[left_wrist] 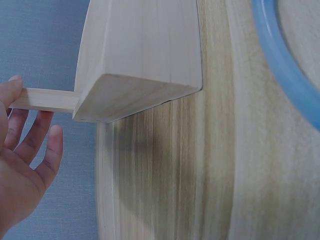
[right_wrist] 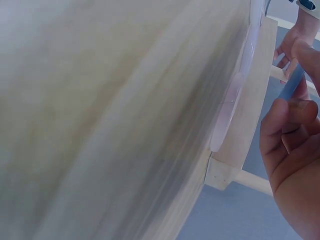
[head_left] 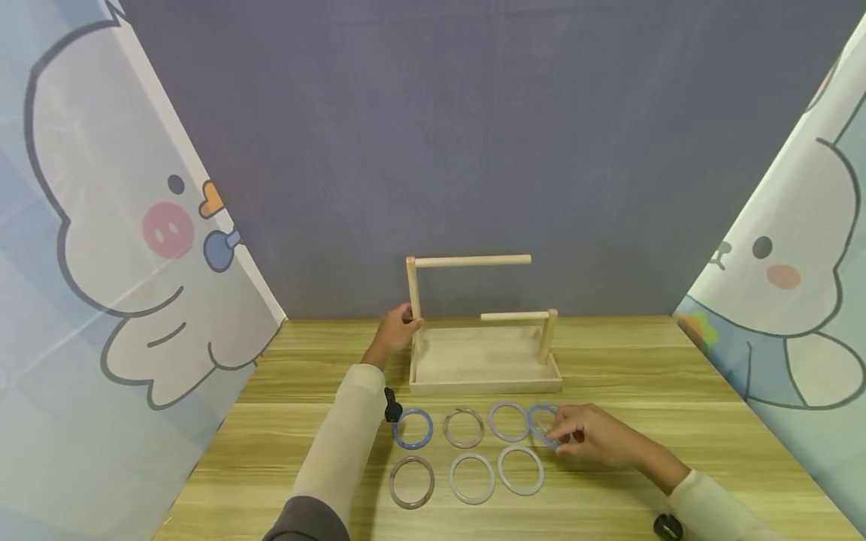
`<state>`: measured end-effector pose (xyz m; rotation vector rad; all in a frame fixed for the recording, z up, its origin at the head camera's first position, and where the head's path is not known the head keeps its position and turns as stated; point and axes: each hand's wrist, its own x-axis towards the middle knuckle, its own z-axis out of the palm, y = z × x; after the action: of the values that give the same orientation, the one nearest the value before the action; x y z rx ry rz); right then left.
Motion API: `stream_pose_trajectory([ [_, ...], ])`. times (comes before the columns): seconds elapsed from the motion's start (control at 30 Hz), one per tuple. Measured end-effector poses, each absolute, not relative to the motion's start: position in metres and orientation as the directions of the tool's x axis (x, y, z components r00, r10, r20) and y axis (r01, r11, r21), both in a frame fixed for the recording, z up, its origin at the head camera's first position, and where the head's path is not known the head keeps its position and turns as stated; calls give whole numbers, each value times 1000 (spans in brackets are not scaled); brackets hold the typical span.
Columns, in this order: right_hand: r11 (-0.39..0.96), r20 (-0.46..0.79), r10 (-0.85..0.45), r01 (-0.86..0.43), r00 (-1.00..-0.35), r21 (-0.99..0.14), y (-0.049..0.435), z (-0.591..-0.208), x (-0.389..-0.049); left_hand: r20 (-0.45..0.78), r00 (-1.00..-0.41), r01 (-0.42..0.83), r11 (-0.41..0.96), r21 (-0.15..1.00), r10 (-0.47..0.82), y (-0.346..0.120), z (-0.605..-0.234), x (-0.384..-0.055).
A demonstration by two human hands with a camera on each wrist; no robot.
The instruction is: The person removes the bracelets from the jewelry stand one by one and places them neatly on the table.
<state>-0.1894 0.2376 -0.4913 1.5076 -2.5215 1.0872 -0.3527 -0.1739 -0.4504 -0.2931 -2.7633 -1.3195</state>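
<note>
A pale wooden jewellery stand (head_left: 485, 388) with a tray base, one tall post and one short post, stands at the back of the table. My left hand (head_left: 394, 330) holds its tall post (left_wrist: 50, 100), thumb on one side and fingers on the other. Over the right end of the bangle rows, my right hand (head_left: 595, 436) pinches a blue bangle (right_wrist: 292, 84) between thumb and fingers. In the head view the bangle looks tilted, its right side hidden behind the fingers. A lavender bangle (head_left: 491, 425) lies just left of it.
Other bangles lie in two rows before the stand: a blue one (head_left: 395, 436), a brown one (head_left: 446, 430), a grey-brown one (head_left: 392, 488), and two whitish ones, including a white bangle (head_left: 452, 485). A grey cloth wall (head_left: 473, 150) rises close behind the stand.
</note>
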Motion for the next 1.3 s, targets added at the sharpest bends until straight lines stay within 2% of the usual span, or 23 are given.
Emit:
stream_pose_trajectory([
  [0.37,263,306,-814,-783,-494,-564,245,-491,-179,122,-984,178,614,769,132,-172,-447,-351],
  [0.7,256,251,-837,-754,-486,-604,258,-495,-173,125,-982,186,629,755,139,-174,-448,-352],
  [0.93,235,214,-864,-740,-456,-630,260,-497,-171,134,-980,196,613,765,146,-175,-450,-354],
  [1.3,247,177,-879,-741,-442,-624,259,-498,-170,130,-981,191,620,761,143,-175,-452,-353],
])
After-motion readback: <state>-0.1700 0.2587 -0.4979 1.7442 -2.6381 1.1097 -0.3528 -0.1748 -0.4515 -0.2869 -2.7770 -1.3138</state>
